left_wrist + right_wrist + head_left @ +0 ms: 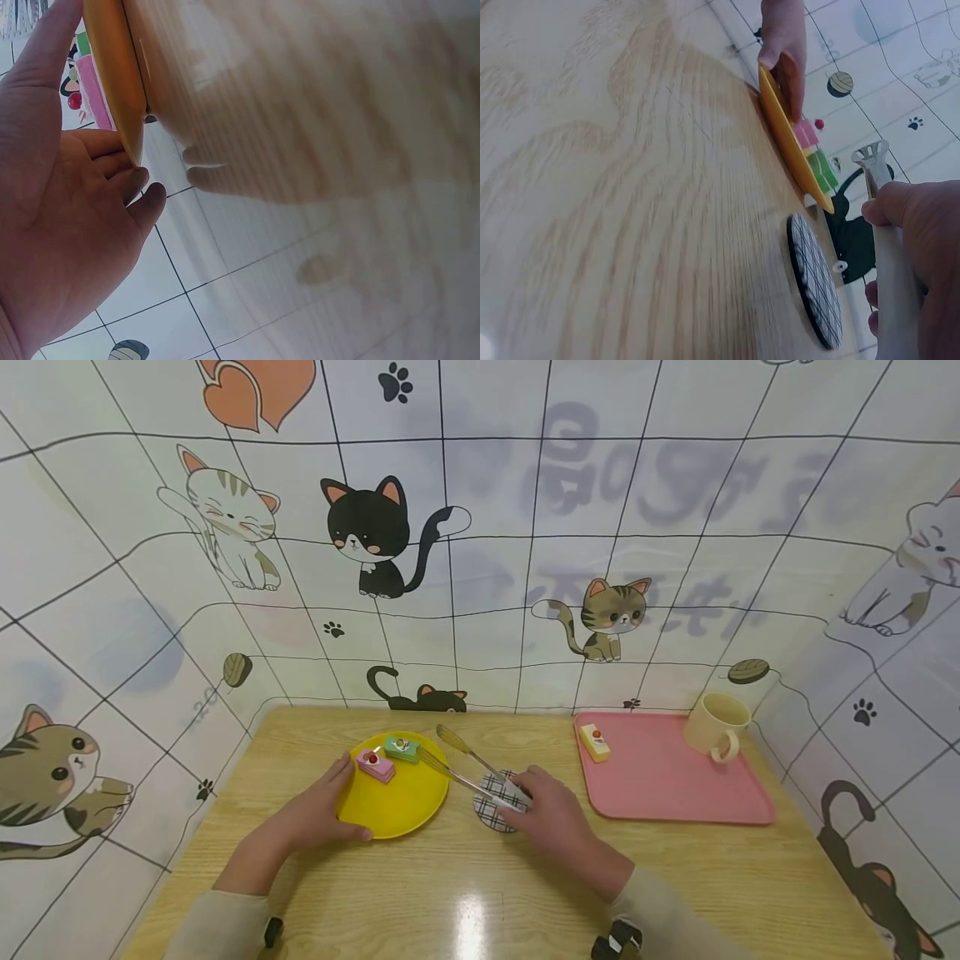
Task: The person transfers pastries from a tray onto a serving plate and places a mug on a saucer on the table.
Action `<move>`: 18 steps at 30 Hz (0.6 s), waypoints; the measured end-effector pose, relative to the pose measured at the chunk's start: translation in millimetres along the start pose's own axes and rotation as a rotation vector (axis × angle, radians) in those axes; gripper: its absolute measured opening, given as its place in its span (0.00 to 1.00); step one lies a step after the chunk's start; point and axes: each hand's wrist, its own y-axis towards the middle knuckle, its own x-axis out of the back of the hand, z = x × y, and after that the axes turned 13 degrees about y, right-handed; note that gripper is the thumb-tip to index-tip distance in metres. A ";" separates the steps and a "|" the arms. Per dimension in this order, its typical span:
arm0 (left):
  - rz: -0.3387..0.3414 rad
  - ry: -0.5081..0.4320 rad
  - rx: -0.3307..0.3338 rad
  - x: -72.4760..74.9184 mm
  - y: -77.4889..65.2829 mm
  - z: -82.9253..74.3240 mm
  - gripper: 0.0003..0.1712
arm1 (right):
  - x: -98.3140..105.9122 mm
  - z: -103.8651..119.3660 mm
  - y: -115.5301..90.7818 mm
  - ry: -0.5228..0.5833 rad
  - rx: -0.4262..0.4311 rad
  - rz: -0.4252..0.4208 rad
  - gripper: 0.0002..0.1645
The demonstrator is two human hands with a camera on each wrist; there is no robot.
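My left hand [318, 817] holds the left rim of a round yellow plate [401, 810], its thumb at the near edge and its fingers farther up the side. A pink toy cake slice [377, 768] with a red berry and a green toy cake slice [401, 749] sit on the plate's far part. My right hand [558, 818] grips a pair of tongs [896, 300] by the white handles. The tongs' two arms are spread, with nothing between them; one tip overlaps the plate near the green slice. Below the tongs lies a round checked coaster [491, 816].
A pink tray [675, 797] stands at the right on the wooden table [420, 893]. It bears a small yellow toy cake slice [595, 743] at its left and a cream mug [717, 724] at its far right. Cat-printed walls [495, 568] close off the back and sides.
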 end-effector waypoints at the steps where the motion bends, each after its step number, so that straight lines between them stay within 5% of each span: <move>1: 0.000 0.000 -0.001 -0.1 0.1 0.0 0.79 | 3.3 -2.9 -0.9 0.005 -0.005 -0.009 0.25; 18: -0.002 0.002 -0.004 -2.6 1.8 3.7 0.80 | 60.0 -43.6 -24.3 -0.068 -0.047 -0.143 0.24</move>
